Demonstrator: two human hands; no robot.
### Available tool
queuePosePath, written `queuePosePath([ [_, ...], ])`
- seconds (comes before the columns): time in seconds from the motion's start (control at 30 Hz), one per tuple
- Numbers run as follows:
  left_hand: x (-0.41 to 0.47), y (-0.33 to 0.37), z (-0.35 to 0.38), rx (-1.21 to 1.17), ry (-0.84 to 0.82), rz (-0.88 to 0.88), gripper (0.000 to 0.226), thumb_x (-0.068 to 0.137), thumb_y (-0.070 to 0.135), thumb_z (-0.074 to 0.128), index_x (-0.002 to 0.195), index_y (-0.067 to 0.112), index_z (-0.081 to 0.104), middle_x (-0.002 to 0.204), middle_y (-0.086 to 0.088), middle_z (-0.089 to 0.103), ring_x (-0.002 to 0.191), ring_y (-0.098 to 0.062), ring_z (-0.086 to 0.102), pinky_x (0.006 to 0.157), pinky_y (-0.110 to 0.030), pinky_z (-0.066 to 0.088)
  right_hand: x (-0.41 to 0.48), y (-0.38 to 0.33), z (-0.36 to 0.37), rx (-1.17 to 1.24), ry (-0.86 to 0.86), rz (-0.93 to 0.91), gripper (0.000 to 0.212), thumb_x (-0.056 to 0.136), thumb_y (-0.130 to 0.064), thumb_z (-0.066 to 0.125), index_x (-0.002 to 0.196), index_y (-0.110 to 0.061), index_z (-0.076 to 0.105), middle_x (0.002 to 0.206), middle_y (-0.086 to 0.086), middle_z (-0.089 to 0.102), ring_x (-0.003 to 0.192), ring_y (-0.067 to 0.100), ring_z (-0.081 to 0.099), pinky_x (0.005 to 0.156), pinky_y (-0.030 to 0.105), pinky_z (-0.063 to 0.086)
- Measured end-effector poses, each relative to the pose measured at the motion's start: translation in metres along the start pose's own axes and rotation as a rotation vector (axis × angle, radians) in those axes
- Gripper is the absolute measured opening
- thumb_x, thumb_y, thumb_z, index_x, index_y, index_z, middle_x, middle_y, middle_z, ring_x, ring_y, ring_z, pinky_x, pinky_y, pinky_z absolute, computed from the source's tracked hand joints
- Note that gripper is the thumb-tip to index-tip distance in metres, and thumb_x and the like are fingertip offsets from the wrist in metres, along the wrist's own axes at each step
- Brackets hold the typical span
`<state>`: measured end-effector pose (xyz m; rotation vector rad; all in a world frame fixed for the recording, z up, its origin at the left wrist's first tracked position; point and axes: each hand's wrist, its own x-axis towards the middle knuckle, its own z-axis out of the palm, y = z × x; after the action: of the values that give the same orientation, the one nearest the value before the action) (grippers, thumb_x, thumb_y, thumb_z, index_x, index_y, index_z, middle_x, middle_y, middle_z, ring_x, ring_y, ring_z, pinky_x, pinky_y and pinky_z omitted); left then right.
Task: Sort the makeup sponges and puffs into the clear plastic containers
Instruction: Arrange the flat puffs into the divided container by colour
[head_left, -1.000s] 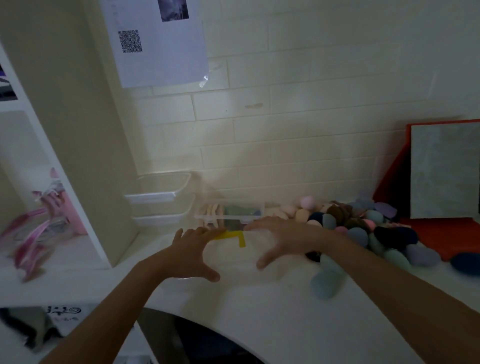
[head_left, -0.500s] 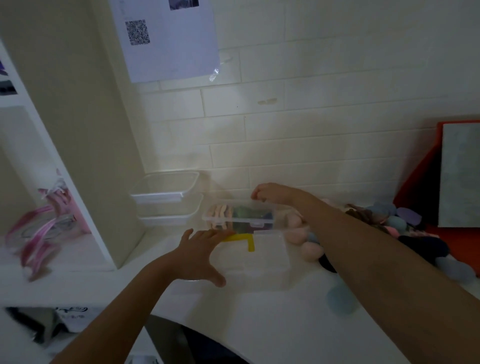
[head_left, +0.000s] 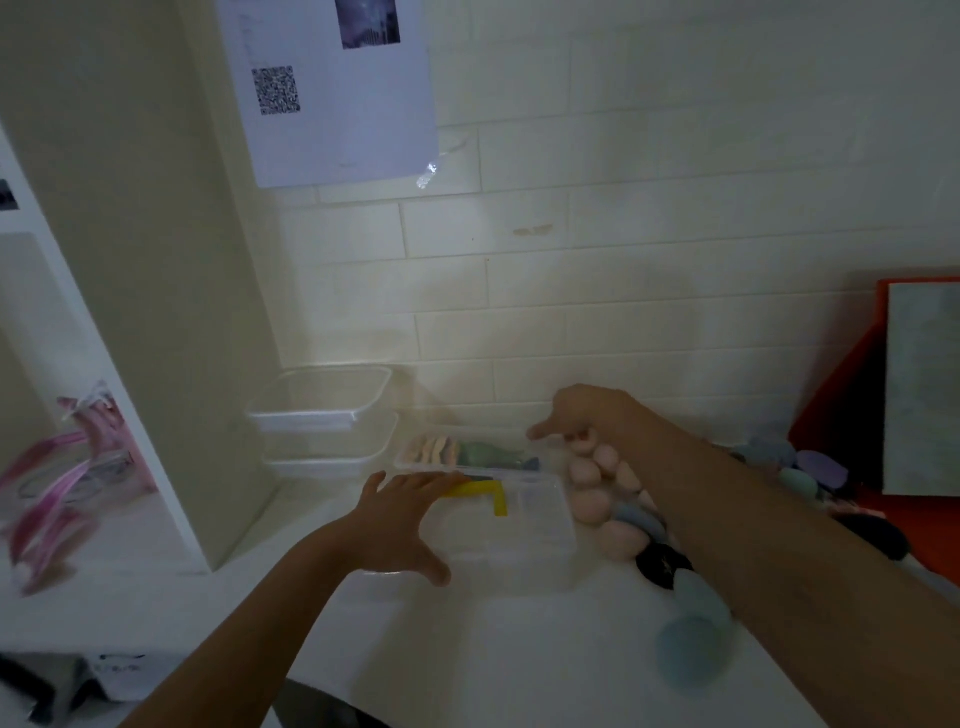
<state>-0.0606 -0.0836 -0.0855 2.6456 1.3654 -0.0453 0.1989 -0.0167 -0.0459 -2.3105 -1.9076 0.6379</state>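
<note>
Hands at the boxes
Left hand (head_left: 400, 519) lies spread flat on the clear yellow-taped plastic box (head_left: 519, 530); right hand (head_left: 584, 415), grip unclear, hovers just beside peach egg-shaped sponges (head_left: 589, 506).

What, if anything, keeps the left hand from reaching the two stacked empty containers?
Probably nothing, so likely yes: the left hand rests flat on the near clear box, and the stacked containers sit just beyond it to the left, with only bare counter between.
</note>
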Motion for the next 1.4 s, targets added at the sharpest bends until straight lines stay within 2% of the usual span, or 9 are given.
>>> queuePosePath([
  [0.17,0.017,0.0,-0.001,0.011,0.013,-0.018,0.103,0.067,0.049,0.074,0.145,0.039,0.009,0.154,0.005,0.017,0.142,-0.017,0.013,0.114,-0.049,-0.003,-0.016,0.018,-0.003,-0.142,0.147,-0.009,0.055,0.087,-0.054,0.056,0.104,-0.002,0.063,0.1,0.013,0.065,0.091,0.027,0.061,0.074,0.029,0.043],
  [0.33,0.025,0.006,-0.006,0.022,0.033,-0.058,0.102,0.068,0.047,0.074,0.146,0.035,0.009,0.157,0.005,0.006,0.143,-0.016,0.009,0.115,-0.048,-0.001,-0.049,0.021,-0.003,-0.1,0.3,-0.191,0.045,0.09,-0.045,0.056,0.107,-0.005,0.064,0.109,0.011,0.065,0.098,0.025,0.06,0.079,0.031,0.045],
  [0.43,0.023,0.009,-0.007,0.012,0.05,-0.076,0.101,0.067,0.048,0.074,0.146,0.035,0.012,0.156,0.004,0.011,0.143,-0.018,0.011,0.115,-0.048,0.001,-0.084,0.016,0.002,-0.033,0.313,-0.359,0.044,0.085,-0.05,0.061,0.111,-0.014,0.061,0.114,0.004,0.063,0.101,0.019,0.056,0.082,0.029,0.042],
  [0.63,-0.004,0.025,-0.003,-0.013,0.067,-0.06,0.1,0.063,0.051,0.076,0.143,0.041,0.018,0.143,-0.006,0.028,0.131,-0.026,0.025,0.114,-0.047,0.011,-0.145,0.008,0.055,-0.17,0.117,-0.573,0.081,0.066,-0.061,0.073,0.135,-0.032,0.041,0.139,-0.008,0.042,0.125,0.012,0.04,0.106,0.029,0.034],
  [0.8,-0.04,0.041,0.002,-0.056,0.102,0.031,0.097,0.068,0.047,0.076,0.144,0.036,0.017,0.15,0.0,0.025,0.138,-0.02,0.018,0.116,-0.045,0.001,-0.175,0.017,0.093,-0.344,0.356,-0.628,0.068,0.091,-0.048,0.052,0.148,-0.022,0.025,0.156,0.0,0.023,0.142,0.015,0.023,0.111,0.028,0.024],
  [0.93,-0.058,0.033,0.002,0.107,0.032,-0.031,0.104,0.072,0.044,0.074,0.145,0.041,0.001,0.156,-0.006,0.006,0.143,-0.024,0.003,0.113,-0.056,0.001,-0.184,0.018,0.107,-0.45,0.538,-0.619,0.057,0.098,-0.04,0.035,0.146,-0.008,0.031,0.153,0.013,0.028,0.139,0.026,0.034,0.112,0.032,0.027],
  [1.07,-0.068,0.035,-0.001,0.138,0.011,-0.11,0.101,0.074,0.031,0.074,0.144,0.044,0.002,0.152,-0.017,0.01,0.139,-0.033,0.019,0.112,-0.05,0.024,-0.183,0.006,0.111,-0.53,0.323,-0.485,0.061,0.101,-0.022,0.039,0.15,-0.006,0.006,0.159,0.012,0.006,0.145,0.027,0.012,0.117,0.035,0.009],
  [1.23,-0.065,0.039,-0.003,0.152,0.006,-0.106,0.102,0.072,0.025,0.076,0.145,0.043,0.007,0.143,-0.012,0.031,0.129,-0.029,0.035,0.106,-0.043,0.036,-0.187,-0.009,0.122,-0.705,0.381,-0.421,0.067,0.092,0.001,0.051,0.143,0.016,0.01,0.146,0.035,0.024,0.13,0.042,0.036,0.109,0.044,0.033],
  [1.4,-0.069,0.044,-0.015,0.084,-0.026,-0.07,0.097,0.072,0.027,0.077,0.148,0.028,0.015,0.145,-0.006,0.036,0.13,-0.023,0.036,0.107,-0.032,0.031,-0.198,0.002,0.106,-0.637,0.396,-0.504,0.054,0.095,-0.005,0.039,0.144,0.008,0.019,0.147,0.026,0.03,0.13,0.034,0.041,0.105,0.038,0.036],
])
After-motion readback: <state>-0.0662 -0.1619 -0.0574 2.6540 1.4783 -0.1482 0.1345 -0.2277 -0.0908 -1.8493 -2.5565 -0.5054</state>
